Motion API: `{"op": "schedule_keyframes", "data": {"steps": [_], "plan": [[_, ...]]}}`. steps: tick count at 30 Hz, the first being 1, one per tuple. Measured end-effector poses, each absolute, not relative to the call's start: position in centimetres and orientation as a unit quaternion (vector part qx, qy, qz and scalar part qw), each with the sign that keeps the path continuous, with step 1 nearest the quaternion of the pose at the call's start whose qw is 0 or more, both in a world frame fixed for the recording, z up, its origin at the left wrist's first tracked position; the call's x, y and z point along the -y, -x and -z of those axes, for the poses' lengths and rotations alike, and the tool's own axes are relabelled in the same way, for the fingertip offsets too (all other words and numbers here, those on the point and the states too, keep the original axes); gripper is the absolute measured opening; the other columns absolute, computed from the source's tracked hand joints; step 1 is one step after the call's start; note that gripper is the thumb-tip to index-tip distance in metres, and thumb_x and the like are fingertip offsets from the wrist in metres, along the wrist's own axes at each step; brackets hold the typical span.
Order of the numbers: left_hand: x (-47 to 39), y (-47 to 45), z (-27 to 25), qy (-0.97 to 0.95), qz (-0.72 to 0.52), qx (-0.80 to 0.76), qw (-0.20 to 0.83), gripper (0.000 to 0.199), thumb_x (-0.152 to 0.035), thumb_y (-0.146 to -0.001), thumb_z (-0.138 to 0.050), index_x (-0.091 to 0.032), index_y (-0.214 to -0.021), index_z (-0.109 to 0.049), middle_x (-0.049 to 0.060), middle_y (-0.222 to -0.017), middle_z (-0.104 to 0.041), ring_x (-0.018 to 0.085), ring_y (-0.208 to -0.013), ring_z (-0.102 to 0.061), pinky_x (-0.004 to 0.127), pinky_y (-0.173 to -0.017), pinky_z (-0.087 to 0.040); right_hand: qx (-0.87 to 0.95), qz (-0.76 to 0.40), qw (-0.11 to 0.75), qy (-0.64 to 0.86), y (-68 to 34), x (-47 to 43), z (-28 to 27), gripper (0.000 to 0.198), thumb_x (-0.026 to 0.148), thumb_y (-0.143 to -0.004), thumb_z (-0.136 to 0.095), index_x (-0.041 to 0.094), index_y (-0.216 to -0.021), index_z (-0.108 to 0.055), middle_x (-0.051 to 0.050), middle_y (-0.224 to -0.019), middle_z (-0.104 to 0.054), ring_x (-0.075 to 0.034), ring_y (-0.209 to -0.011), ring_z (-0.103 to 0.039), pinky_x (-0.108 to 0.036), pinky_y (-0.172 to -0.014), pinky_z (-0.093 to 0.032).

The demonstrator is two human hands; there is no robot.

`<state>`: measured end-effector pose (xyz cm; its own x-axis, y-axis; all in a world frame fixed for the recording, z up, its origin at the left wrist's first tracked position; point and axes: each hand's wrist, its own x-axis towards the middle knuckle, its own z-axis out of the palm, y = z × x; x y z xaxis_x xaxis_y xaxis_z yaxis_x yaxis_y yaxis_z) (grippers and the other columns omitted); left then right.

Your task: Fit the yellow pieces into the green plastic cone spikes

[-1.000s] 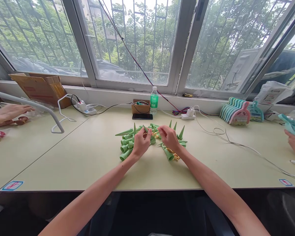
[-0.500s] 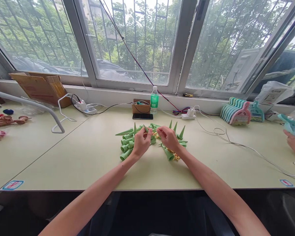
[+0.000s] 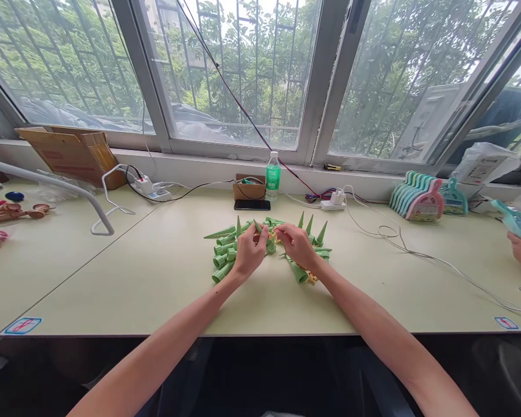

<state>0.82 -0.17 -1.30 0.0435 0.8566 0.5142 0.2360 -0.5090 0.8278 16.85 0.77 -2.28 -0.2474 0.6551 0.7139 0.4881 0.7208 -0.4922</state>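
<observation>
Left hand has a green cone pinched over the table, right hand is curled near it (can't tell if it's gripping anything), more green cones around both.

You have green cones | your small pieces: yellow | your worktop: pale yellow-green | your bottle: white cap, green label, white print | your phone: black | your cardboard box: brown | dustpans you see: mint, pink | your stickers: white, blue-bordered, red-marked
</observation>
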Motion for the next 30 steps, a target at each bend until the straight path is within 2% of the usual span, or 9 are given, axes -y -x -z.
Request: {"op": "schedule_keyframes", "data": {"steps": [12, 20, 24, 30], "plan": [[0.23, -0.77, 1.42, -0.69, -0.545, -0.403, 0.255, 0.031, -0.047, -0.091, -0.049, -0.018, -0.082, -0.055, -0.001, -0.063, -0.054, 0.009, -0.047, -0.047, 0.021, -0.043, -0.032, 0.79, -0.074, 0.48, 0.376, -16.72, -0.89, 2.41, 0.032, 0.039, -0.099, -0.041, 0.019, -0.08, -0.058, -0.003, -0.07, -0.06, -0.014, -0.062, -0.051, -0.026, -0.062, -0.04], [0.2, -0.78, 1.49, -0.697, -0.542, -0.398, 0.249, 0.031, -0.046, -0.091, -0.049, -0.018, -0.079, -0.052, -0.003, -0.06, -0.049, 0.008, -0.044, -0.04, 0.021, -0.042, -0.029, 0.791, -0.071, 0.467, 0.389, -16.77, -0.9, 2.38, 0.04, 0.042, -0.1, -0.039, 0.019, -0.069, -0.05, 0.001, -0.061, -0.049, -0.012, -0.056, -0.04, -0.025, -0.057, -0.034], [0.34, -0.86, 1.33, -0.693, -0.544, -0.397, 0.257, 0.031, -0.046, -0.091, -0.049, -0.018, -0.079, -0.053, -0.002, -0.062, -0.051, 0.008, -0.045, -0.043, 0.021, -0.043, -0.031, 0.79, -0.068, 0.466, 0.394, -16.81, -0.83, 2.37, 0.042, 0.043, -0.099, -0.039, 0.019, -0.066, -0.047, 0.002, -0.059, -0.045, -0.012, -0.054, -0.037, -0.025, -0.055, -0.032], [0.23, -0.93, 1.4, -0.676, -0.555, -0.398, 0.277, 0.031, -0.047, -0.09, -0.052, -0.018, -0.08, -0.056, -0.001, -0.064, -0.054, 0.009, -0.047, -0.047, 0.021, -0.044, -0.035, 0.785, -0.072, 0.475, 0.39, -16.76, -0.71, 2.2, 0.04, 0.044, -0.099, -0.04, 0.019, -0.07, -0.051, 0.001, -0.061, -0.05, -0.012, -0.055, -0.04, -0.025, -0.056, -0.034]]}}
